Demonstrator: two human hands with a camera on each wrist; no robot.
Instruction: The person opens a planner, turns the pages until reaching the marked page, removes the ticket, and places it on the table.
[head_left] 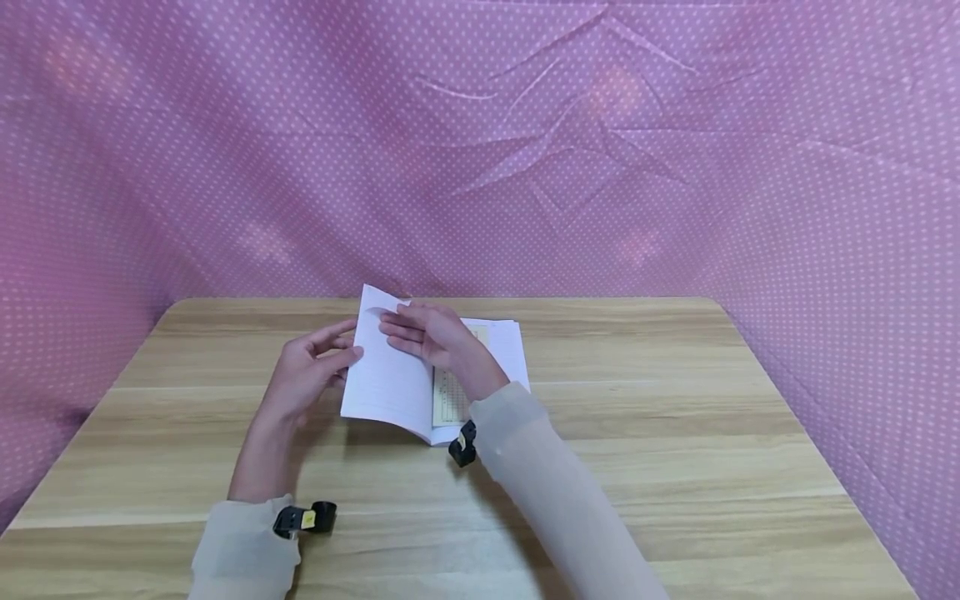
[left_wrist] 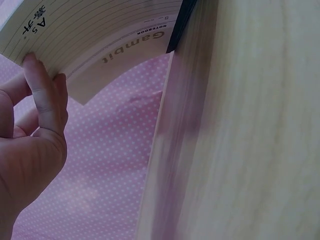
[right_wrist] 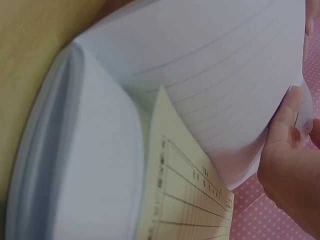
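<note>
A lined notebook (head_left: 386, 375) lies open on the wooden table, its left part raised and curving. A cream sheet printed with a table (right_wrist: 195, 195) sits inside, against the white pages on the right. My left hand (head_left: 303, 371) holds the left part by its outer edge, thumb in front and fingers behind. The left wrist view shows the left hand (left_wrist: 37, 120) below the cover (left_wrist: 115, 45), which reads "Gambit" and "NOTEBOOK". My right hand (head_left: 442, 337) reaches across, its extended fingers touching the raised page near the top. In the right wrist view, the right hand (right_wrist: 292, 165) is beside a bent page corner.
The notebook rests towards the far side of the wooden table (head_left: 675, 467). Pink dotted cloth (head_left: 525, 150) hangs behind the table and along both sides. A small black camera is on each wrist, the left one (head_left: 307, 518) and the right one (head_left: 463, 446).
</note>
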